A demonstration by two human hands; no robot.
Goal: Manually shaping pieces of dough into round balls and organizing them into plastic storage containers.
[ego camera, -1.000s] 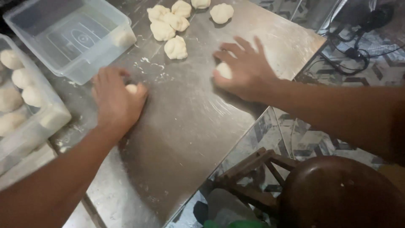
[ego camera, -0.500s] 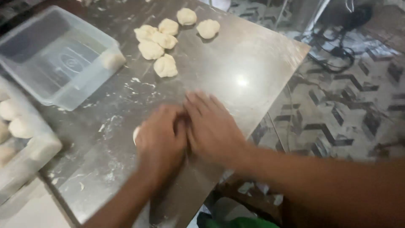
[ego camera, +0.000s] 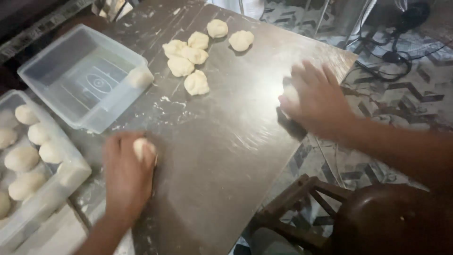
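At the far left edge of the frame, a clear tray (ego camera: 71, 177) holds rounded dough balls (ego camera: 21, 158) in rows. Above it, in the upper left, a second clear tub (ego camera: 52, 61) sits on the bench (ego camera: 226, 156) with one pale lump (ego camera: 140, 77) against its right wall. Flour dust streaks the dark metal bench just right of the tub.

In the lower left, the left hand (ego camera: 126, 177) lies palm down on the bench, fingers curled over a small dough ball (ego camera: 141, 147) that shows between thumb and forefinger; the hand cups it against the surface rather than lifting it. The forearm runs off the bottom edge.

At upper centre, seven rough dough pieces (ego camera: 196, 82) lie loose on the bench, five clustered and touching or nearly so, two a little apart toward the top.

To the right of centre, near the bench's right edge, the right hand (ego camera: 317, 101) is also pressed palm down, fingers spread and bent over a second piece of dough (ego camera: 290, 96), only a pale sliver of which shows under the fingers. The hand is blurred. Its forearm crosses the frame to the right edge.

Lower right, beside the bench, stands a dark round stool (ego camera: 391, 222) on a patterned tile floor (ego camera: 401, 108). In the upper right, cables (ego camera: 373, 71) trail across the tiles.
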